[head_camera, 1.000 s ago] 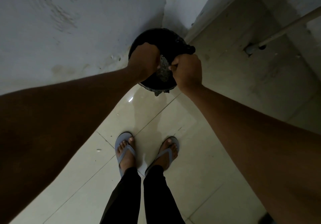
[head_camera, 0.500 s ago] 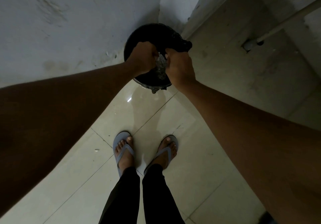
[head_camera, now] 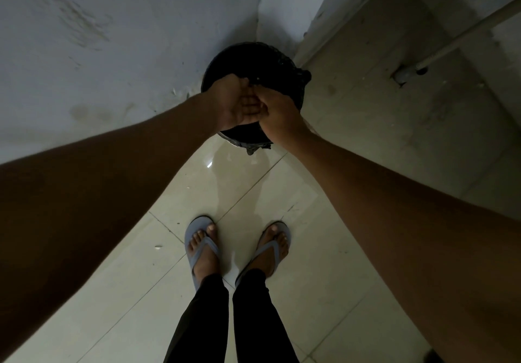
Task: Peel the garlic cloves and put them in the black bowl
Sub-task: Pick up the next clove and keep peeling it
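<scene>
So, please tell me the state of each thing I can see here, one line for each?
black container: upright on the floor in the corner, lined with a black bag; contents too dark to see.
left hand: above the container, palm up, fingers relaxed.
right hand: above the container, touching the left palm; grip unclear.
sandals: worn, flat on the tiled floor.
pipe: fixed low along the wall.

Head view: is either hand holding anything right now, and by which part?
Nothing visible. The left hand and right hand press together over the round black container, with no object showing between them.
</scene>
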